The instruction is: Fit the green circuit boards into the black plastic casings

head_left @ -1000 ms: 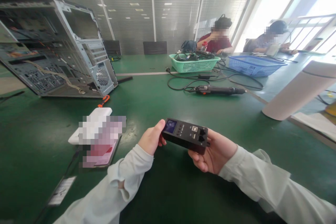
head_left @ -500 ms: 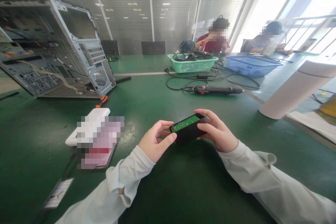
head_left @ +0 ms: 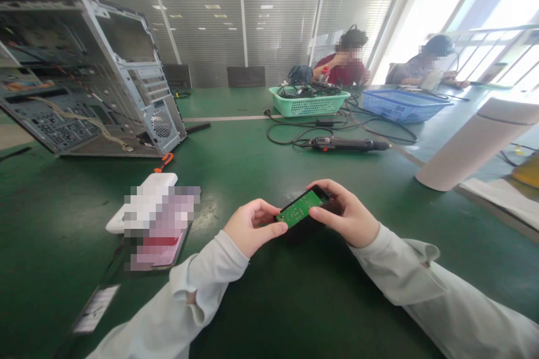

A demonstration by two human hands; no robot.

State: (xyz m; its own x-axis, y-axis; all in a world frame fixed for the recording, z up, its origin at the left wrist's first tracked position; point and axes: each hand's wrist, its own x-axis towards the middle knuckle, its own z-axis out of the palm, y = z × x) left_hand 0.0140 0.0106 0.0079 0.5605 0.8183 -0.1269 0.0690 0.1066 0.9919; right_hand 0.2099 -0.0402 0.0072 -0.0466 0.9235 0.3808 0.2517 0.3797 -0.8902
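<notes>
Between my two hands is a small black case with a green circuit board [head_left: 298, 210] in its open side, the board's face turned up toward me. My left hand [head_left: 255, 228] pinches its left end between thumb and fingers. Around the right end, my right hand [head_left: 347, 213] is closed, its thumb lying at the near edge of the board. The underside of the case and some of the fingertips behind it are hidden.
An opened computer case [head_left: 92, 78] stands at the left, an orange-handled tool [head_left: 165, 161] beside it. Nearer lie a white device [head_left: 162, 186] and a phone [head_left: 168, 255]. Ahead are an electric screwdriver [head_left: 345, 144], a green basket [head_left: 309, 104] of cables, a blue basket [head_left: 404, 107] and a bottle [head_left: 467, 146]. Two people sit beyond.
The black case has been tilted so that more of the green board faces me. Both hands have shifted slightly with it, still gripping its ends.
</notes>
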